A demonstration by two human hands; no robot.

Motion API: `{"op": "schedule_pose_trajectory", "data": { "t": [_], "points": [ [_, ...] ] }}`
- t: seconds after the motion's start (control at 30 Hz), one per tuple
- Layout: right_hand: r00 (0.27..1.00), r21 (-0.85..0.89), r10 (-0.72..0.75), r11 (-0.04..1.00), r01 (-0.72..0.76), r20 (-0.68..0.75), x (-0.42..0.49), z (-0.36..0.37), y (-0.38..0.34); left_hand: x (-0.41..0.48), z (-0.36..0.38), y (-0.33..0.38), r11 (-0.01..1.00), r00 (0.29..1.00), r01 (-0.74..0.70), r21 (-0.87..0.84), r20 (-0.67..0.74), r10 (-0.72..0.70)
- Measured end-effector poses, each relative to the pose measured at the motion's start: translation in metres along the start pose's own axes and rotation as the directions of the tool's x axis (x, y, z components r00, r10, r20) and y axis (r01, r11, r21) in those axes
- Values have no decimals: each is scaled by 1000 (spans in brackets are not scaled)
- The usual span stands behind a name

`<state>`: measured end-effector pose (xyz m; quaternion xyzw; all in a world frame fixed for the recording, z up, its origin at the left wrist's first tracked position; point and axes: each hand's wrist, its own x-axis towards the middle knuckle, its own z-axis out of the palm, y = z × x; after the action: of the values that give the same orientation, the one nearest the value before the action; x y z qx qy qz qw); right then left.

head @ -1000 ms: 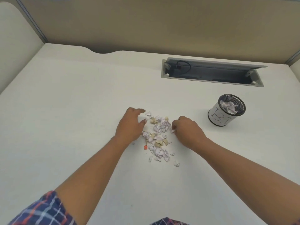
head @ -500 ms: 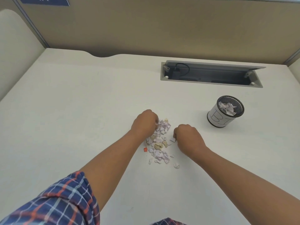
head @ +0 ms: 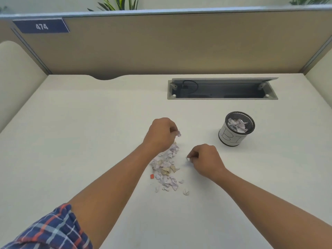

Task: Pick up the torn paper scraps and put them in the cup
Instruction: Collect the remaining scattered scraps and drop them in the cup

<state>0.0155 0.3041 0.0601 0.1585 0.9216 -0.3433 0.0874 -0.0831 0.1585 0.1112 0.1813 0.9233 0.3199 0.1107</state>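
From the head camera I look down on a pale desk (head: 89, 141). The left grip (head: 160, 134) (a bare hand, with a plaid sleeve (head: 50, 229) further up the arm) is at the far end of the pile of torn paper scraps (head: 167, 169). Its fingers are curled in, grasping a pinkish-white scrap (head: 179, 134) that pokes out at the fingertips. The right grip (head: 204, 159) sits just right of the pile, fingers curled, pinching a small white scrap (head: 188, 159) at its tips.

The pile lies on the desk between the two forearms, a loose strip of white, lilac and tan bits. A small red piece (head: 152, 176) sits at its left edge and a stray white scrap (head: 186, 191) at the near right.

The cup (head: 231, 139), black mesh with a white band, stands upright beyond and to the right of the right grip, apart from the pile (crumpled scraps already inside). Behind it a grey cable tray (head: 222, 97) is sunk into the desk. The partition (head: 179, 47) carries a blue tag (head: 41, 26) reading 474.
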Motion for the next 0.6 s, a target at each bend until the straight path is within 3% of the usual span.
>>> {"op": "schedule_pose_trajectory", "data": {
  "t": [0.2, 0.4, 0.6],
  "points": [
    [1000, 136, 23, 990, -23, 3, -20, -18, 14, 13, 17, 68, 977, 993, -117, -176, -8, 118],
    [999, 146, 19, 989, -15, -28, -42, -47, 35, 40, 57, 130, 961, 977, -196, -197, 47, 209],
    [995, 174, 19, 985, -1, -103, -51, -82, 54, 62, 87, 148, 980, 977, -149, -133, 130, 167]
  ]
}}
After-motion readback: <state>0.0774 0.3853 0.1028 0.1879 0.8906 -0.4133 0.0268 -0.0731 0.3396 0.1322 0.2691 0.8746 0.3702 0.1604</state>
